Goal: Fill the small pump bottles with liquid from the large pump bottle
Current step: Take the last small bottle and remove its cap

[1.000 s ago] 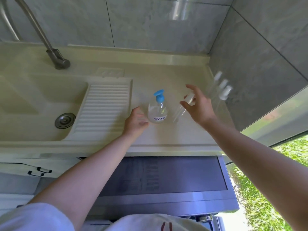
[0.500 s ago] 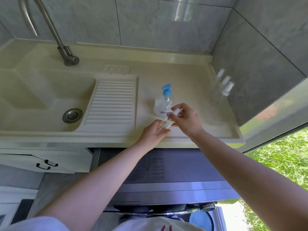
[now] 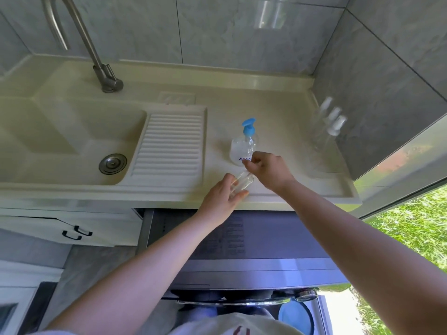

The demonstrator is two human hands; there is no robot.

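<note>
The large clear pump bottle [image 3: 243, 147] with a blue pump head stands upright on the cream counter [image 3: 273, 117], right of the ribbed drainboard. Just in front of it, near the counter's front edge, my left hand [image 3: 223, 198] grips the body of a small clear bottle [image 3: 243, 182], which is tilted. My right hand [image 3: 267, 169] pinches that bottle's top end, its fingers curled over the pump cap so the cap is hidden. Three more small clear bottles with white pump tops [image 3: 331, 124] stand at the counter's right edge against the wall.
A sink basin with a metal drain [image 3: 112, 163] and a tall tap [image 3: 106, 79] lies to the left, the ribbed drainboard [image 3: 169, 145] beside it. Grey tiled walls close the back and right. A grey appliance [image 3: 242, 245] sits under the counter.
My hands and the small bottle stayed over the counter's front edge. My left hand went from touching the bottle's lower end to gripping its body. The view tilted down a little.
</note>
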